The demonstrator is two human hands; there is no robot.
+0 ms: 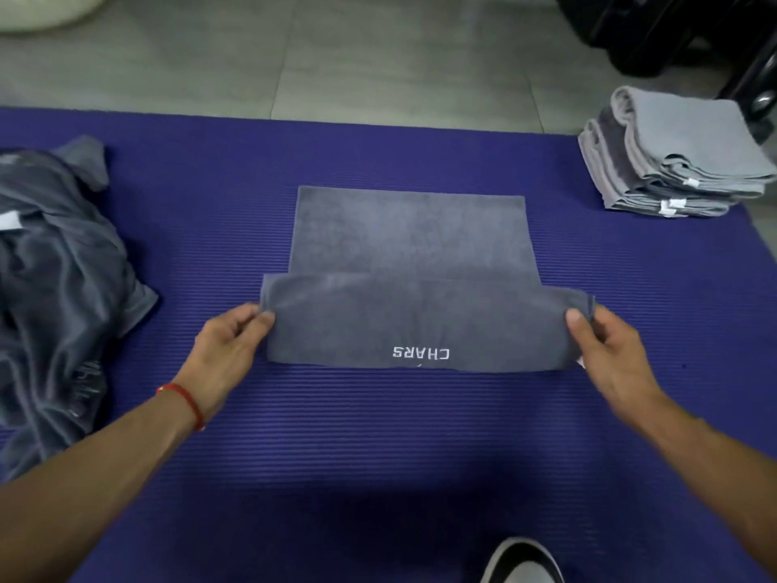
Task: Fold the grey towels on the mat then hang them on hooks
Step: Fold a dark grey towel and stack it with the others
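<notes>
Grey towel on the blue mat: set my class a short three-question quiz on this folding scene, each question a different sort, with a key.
1. True or false: both hands pinch the towel being folded.
2. Where is the folded stack? A) the mat's far right corner B) near left C) under the towel
3. Fill in: the left hand and right hand hold the ends of the flap bearing white ____.

Key: 1 true; 2 A; 3 lettering. The mat also carries an unfolded heap on its left.
</notes>
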